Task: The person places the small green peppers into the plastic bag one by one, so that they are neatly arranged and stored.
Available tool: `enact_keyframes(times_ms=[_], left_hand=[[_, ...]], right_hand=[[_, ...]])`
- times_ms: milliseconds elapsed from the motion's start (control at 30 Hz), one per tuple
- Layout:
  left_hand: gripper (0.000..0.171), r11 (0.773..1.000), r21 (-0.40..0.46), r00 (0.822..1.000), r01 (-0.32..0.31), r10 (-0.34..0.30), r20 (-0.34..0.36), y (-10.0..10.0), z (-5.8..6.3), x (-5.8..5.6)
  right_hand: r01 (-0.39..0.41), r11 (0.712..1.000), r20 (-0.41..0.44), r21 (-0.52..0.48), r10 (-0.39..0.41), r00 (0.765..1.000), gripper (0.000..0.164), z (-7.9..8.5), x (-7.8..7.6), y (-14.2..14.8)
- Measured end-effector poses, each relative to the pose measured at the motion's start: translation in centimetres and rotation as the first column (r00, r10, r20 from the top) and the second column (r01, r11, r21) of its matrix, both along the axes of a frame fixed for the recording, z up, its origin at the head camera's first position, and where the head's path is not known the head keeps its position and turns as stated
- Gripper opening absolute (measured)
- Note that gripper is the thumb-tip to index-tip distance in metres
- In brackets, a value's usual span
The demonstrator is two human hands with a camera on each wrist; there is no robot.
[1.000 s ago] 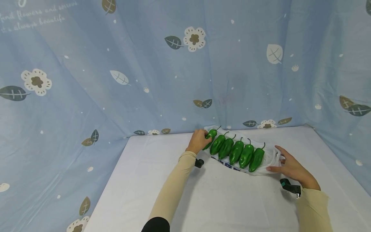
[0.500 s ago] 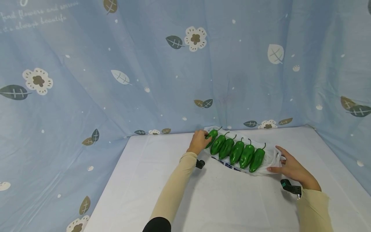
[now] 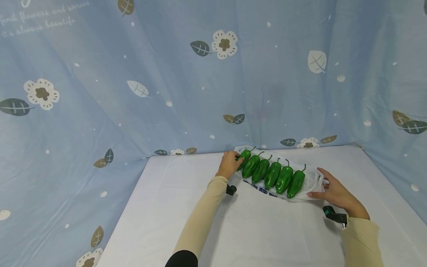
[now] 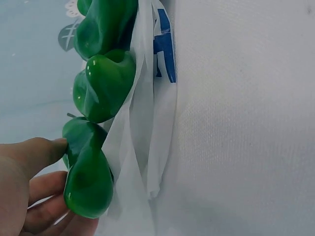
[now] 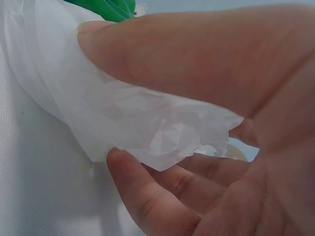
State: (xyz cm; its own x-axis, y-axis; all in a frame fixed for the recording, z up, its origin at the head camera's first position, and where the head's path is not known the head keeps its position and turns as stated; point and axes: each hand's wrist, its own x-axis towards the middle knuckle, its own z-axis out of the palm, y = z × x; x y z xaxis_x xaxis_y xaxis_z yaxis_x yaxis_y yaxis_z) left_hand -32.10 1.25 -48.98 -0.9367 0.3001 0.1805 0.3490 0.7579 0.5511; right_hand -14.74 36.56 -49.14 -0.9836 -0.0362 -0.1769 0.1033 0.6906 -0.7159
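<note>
Several green peppers (image 3: 272, 176) lie side by side in a slanting row on a white plastic bag (image 3: 313, 181). My left hand (image 3: 229, 164) is at the far left end of the row. Up close in the left wrist view, its thumb and fingers hold the end pepper (image 4: 88, 189) from two sides. Over at the bag's right end, my right hand (image 3: 341, 193) holds the crumpled plastic. In the right wrist view the thumb lies over the bag (image 5: 123, 113) and the fingers curl at its other edge; part of the grip is hidden.
A white-covered table (image 3: 267, 233) bears the bag near its back edge. Behind it hangs a blue curtain (image 3: 186, 92) with flower and leaf prints. Blue print (image 3: 263, 190) runs along the bag's front edge. A dark wrist camera (image 3: 334, 216) sits below the right hand.
My left hand has shifted very slightly toward me, and the end pepper's stem has tipped a little. The right hand, bag and other peppers look unchanged.
</note>
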Motion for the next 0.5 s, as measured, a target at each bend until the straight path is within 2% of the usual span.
enact_keyframes(times_ms=[500], left_hand=[[0.029, 1.000, 0.019, 1.000, 0.007, -0.007, 0.000, 0.09, -0.58, -0.03]], right_hand=[[0.007, 1.000, 0.012, 0.020, -0.007, 1.000, 0.120, -0.12, -0.18, 0.04]])
